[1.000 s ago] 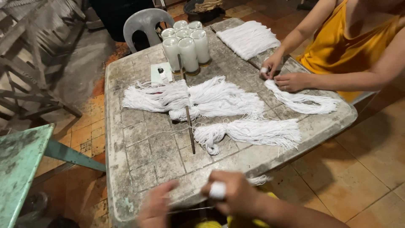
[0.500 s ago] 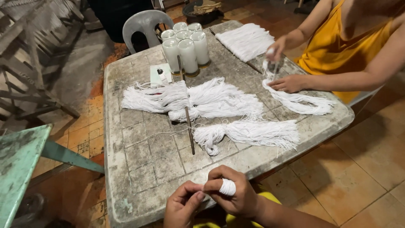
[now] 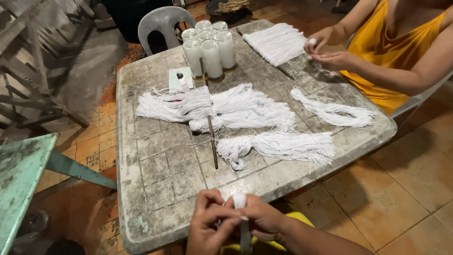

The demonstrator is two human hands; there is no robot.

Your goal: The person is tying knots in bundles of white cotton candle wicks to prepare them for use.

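Hands meet at the near edge of the desk [image 3: 155, 189]: your left hand [image 3: 207, 229] and right hand [image 3: 262, 222] are both clenched on a strip of white tape [image 3: 240, 208], which wraps over a right finger and hangs down between them as a narrow band. You hold it just past the desk edge, above something yellow [image 3: 297, 222] below your wrists. On the worn grey desk, the nearest bundle of white thread [image 3: 278, 146] lies just beyond your hands, looped at its left end, with a thin dark stick [image 3: 211, 127] beside it running away from you. Farther out, a wider heap of thread [image 3: 217, 108] spreads across the middle, a small card [image 3: 180, 79] sits near it, and 6 white candles in glass jars [image 3: 210, 47] stand grouped at the far side. Another person in a yellow top [image 3: 391, 52] works at the right corner, hands [image 3: 328, 52] together, near a flat pad of thread [image 3: 278, 42] and a twisted strand [image 3: 332, 111].
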